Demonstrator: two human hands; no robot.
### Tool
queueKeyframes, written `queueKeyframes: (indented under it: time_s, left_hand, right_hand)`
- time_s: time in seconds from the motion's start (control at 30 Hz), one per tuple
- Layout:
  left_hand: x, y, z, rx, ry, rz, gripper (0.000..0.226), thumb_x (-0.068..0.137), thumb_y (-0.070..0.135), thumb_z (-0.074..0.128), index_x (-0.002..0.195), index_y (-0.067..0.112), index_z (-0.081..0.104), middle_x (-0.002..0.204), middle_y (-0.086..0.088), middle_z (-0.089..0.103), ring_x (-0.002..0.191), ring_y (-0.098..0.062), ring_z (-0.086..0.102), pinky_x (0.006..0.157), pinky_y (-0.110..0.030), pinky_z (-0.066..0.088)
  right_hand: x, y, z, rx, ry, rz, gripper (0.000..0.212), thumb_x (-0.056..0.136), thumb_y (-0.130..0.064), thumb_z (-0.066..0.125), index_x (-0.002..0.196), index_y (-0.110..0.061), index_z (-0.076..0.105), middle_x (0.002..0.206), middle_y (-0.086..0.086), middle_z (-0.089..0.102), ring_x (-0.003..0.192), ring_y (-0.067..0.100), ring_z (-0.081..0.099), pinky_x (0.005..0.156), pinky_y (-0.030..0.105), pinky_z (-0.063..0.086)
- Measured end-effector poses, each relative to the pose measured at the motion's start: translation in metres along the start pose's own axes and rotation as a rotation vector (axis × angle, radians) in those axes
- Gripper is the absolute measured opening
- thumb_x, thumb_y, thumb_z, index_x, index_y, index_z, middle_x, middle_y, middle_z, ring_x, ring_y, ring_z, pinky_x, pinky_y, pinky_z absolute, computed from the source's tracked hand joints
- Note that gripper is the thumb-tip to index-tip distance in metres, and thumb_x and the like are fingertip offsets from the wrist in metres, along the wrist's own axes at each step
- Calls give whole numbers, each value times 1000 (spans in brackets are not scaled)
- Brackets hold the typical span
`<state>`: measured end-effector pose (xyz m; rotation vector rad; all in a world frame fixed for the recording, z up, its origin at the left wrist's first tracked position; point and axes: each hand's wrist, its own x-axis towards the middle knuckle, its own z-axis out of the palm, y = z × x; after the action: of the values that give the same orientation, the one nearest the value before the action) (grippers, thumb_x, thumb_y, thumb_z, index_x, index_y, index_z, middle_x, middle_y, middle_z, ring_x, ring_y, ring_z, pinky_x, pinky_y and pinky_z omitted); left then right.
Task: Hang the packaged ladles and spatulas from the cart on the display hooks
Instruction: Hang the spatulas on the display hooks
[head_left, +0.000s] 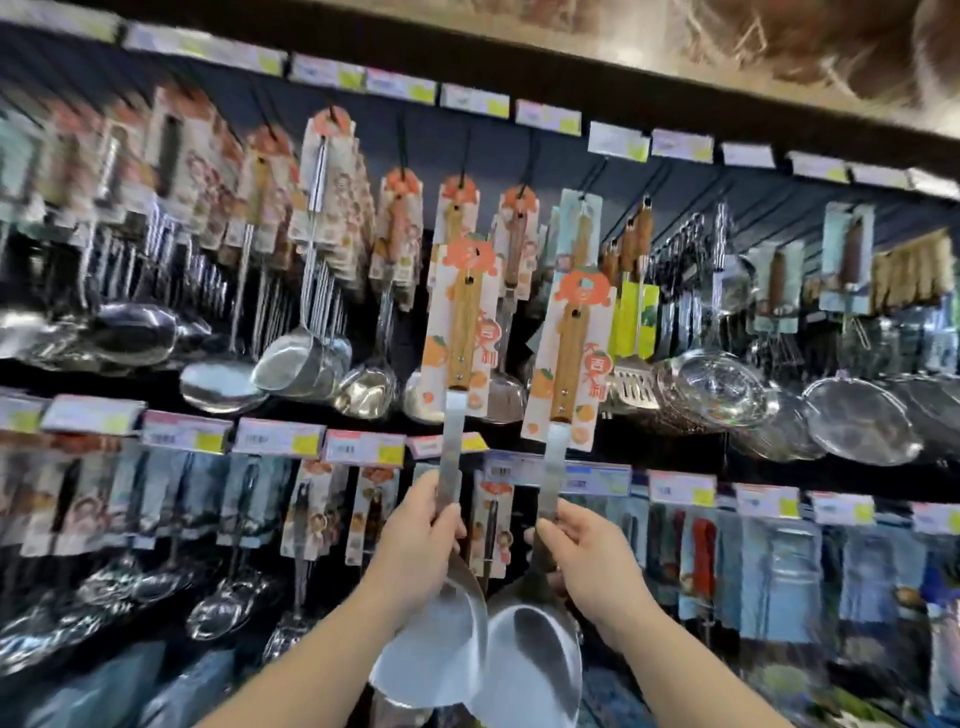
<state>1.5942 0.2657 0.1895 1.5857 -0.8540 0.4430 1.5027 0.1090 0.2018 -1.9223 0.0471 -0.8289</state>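
Observation:
I hold two packaged steel spatulas upright in front of the display wall, blades down. My left hand grips the metal shaft of the left spatula, which has a wooden handle on an orange-printed card. My right hand grips the shaft of the right spatula, carded the same way. Their steel blades overlap below my hands. The card tops reach the level of the hanging spatulas on black display hooks behind them.
The upper row carries hanging ladles, slotted turners and wire strainers. A price-label rail runs below it, with a lower row of carded utensils. Another label rail lines the shelf above. The cart is out of view.

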Motion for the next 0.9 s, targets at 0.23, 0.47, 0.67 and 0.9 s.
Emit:
queueKeyframes:
  time_s: [0.23, 0.47, 0.67, 0.9]
  left_hand:
    - [16, -4, -7, 98, 144, -15, 19, 98, 12, 43, 111, 22, 52, 76, -5, 61, 69, -10, 56, 61, -8, 40]
    - [14, -10, -12, 147, 197, -51, 17, 98, 17, 44, 109, 24, 54, 78, -4, 61, 79, -22, 60, 81, -39, 48]
    - [23, -10, -34, 177, 198, -23, 16, 99, 17, 43, 106, 22, 56, 83, -13, 63, 81, -21, 60, 73, -26, 45]
    - [54, -12, -69, 108, 161, 28, 28, 98, 13, 43, 113, 34, 55, 73, -3, 58, 63, -5, 56, 62, -17, 43]
  right_hand:
    - [38, -2, -5, 28, -57, -56, 27, 98, -15, 53, 92, -36, 69, 88, 2, 76, 74, 19, 62, 64, 36, 51]
    - [57, 9, 14, 110, -133, -85, 26, 98, -13, 53, 97, -32, 71, 79, -10, 74, 59, 6, 58, 53, 25, 44]
    - [71, 0, 35, 131, -174, -108, 24, 99, -13, 52, 99, -29, 70, 82, -6, 75, 71, 11, 64, 60, 25, 49]
    - [109, -31, 55, 137, -124, -173, 18, 97, -10, 54, 98, -17, 71, 80, 1, 73, 47, -4, 58, 44, 11, 42]
